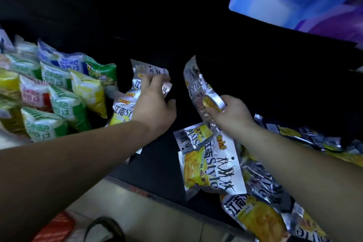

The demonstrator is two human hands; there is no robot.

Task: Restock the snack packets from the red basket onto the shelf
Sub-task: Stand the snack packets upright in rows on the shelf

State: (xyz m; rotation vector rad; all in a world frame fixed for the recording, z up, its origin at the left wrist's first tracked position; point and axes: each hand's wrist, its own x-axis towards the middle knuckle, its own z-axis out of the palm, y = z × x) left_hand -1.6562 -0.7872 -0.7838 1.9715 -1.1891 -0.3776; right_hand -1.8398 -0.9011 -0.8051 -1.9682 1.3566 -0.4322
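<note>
Dark shelf [161, 163], partly filled
Green and yellow packets [64, 100] are stacked at 9 o'clock; silver-and-yellow packets [210, 165] are strewn at centre and 4 o'clock.
</note>
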